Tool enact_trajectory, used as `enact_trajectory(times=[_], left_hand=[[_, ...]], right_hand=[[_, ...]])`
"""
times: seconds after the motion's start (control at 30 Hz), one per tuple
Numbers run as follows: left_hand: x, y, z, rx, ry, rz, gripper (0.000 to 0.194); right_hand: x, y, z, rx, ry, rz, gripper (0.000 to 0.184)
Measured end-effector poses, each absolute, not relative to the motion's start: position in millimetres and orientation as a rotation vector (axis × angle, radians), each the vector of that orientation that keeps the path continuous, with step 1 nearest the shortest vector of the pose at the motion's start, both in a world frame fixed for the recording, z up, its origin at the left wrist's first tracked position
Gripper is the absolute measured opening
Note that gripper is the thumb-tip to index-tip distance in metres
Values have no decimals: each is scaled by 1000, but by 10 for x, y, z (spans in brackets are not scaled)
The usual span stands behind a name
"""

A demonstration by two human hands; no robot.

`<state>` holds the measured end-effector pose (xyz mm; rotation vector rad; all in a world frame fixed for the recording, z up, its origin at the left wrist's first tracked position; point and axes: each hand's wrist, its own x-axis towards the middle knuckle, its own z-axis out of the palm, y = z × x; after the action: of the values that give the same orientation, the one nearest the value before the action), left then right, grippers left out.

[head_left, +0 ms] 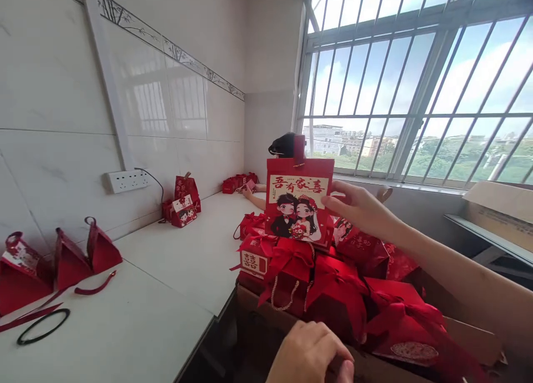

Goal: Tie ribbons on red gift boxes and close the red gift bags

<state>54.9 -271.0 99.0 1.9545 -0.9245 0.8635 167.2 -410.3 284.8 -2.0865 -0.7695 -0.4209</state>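
Note:
My right hand (353,202) grips the right edge of a red wedding gift box (300,205) printed with a cartoon bride and groom, thumb on its front. This box is upright above several red boxes tied with ribbon bows, among them a small box with a double-happiness label (254,262) and a bag with rope handles (287,283). Below them, at the bottom of the view, my left hand (310,352) is loosely curled near the edge of a cardboard carton (258,311). Nothing shows between its fingers, though their undersides are partly hidden.
Along the tiled wall, triangular red boxes (75,255) and a taller red box (185,200) stand on the white counter (166,294). A black ring (44,326) and a red strip (95,284) lie at left. Another person's hand (252,197) reaches toward far red boxes. A barred window (400,94) is behind.

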Motion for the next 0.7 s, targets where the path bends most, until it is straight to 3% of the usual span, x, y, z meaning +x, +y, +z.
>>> enact_trajectory(times=[0.2, 0.6, 0.7], left_hand=[[692, -2124, 1439, 1582, -160, 1309, 37], [838, -1893, 1519, 1684, 109, 992, 89], [808, -1809, 1529, 1667, 172, 903, 88]], right_hand=[[1834, -3777, 2734, -1888, -938, 42, 46], [1589, -3402, 2554, -1768, -925, 316, 51], [1522, -3345, 2587, -1934, -973, 247, 44]])
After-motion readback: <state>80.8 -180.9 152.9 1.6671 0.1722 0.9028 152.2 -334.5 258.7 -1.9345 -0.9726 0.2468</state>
